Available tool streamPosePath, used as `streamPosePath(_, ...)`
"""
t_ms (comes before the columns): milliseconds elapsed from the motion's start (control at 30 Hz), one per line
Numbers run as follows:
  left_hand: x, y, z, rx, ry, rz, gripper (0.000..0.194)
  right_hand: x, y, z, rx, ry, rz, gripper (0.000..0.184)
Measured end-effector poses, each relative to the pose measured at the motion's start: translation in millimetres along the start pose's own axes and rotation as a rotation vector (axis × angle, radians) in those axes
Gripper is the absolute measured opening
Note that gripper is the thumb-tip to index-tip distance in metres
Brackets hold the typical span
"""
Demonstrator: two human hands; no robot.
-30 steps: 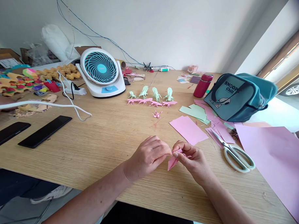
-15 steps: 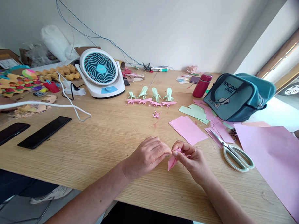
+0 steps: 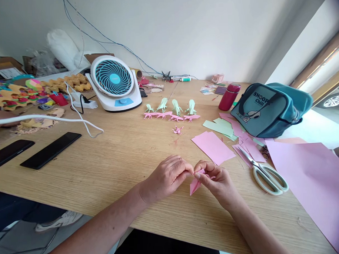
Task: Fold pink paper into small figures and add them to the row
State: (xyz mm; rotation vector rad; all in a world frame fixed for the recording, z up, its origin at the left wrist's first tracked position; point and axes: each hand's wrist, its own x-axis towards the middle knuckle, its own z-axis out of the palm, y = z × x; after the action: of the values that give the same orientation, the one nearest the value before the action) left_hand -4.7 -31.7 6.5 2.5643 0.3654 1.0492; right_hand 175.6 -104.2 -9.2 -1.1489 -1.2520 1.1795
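Right hand (image 3: pixel 217 179) pinches a small folded pink paper piece (image 3: pixel 195 187) between thumb and fingers, over the near part of the light wooden table (image 3: pixel 110 170). Left hand (image 3: pixel 167 178) is closed, thumb and fingertips pinching the piece's upper end beside the right fingertips; exact contact hidden. Flat pink rectangular paper sheet (image 3: pixel 213 148) just beyond. Pale-green-handled metal scissors (image 3: pixel 257 169) sit right of it. Small green folded-paper figures (image 3: pixel 191 106) stand farther back.

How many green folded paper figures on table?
4, in a row behind the pink figures: small figure at left end, taller figure beside it, third figure right of that, fourth figure at right end. None looks hidden.
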Motion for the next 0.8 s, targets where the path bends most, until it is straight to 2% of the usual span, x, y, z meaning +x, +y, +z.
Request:
streamPosePath(333, -1.8, 1.0, 0.9, 0.004, 0.022, 0.0, 0.013, -0.8, 0.7, 0.4, -0.082, 0.037, -0.043, 0.024)
streamPosePath(533, -0.3, 1.8, -0.7, -0.105, 0.017, 0.051, 0.018, -1.1, 0.4, 0.6, -0.123, 0.053, -0.085, 0.02)
streamPosePath(667, -1.0, 0.9, -0.1, -0.141, 0.032, 0.01, 0.015, -2.2, -0.8, 1.0, -0.14, 0.026, -0.078, 0.018)
streamPosePath(800, -1.4, 0.4, 0.4, -0.124, 0.035, -0.038, 0.013, -3.2, -1.7, 1.0, -0.231, 0.052, -0.125, 0.018)
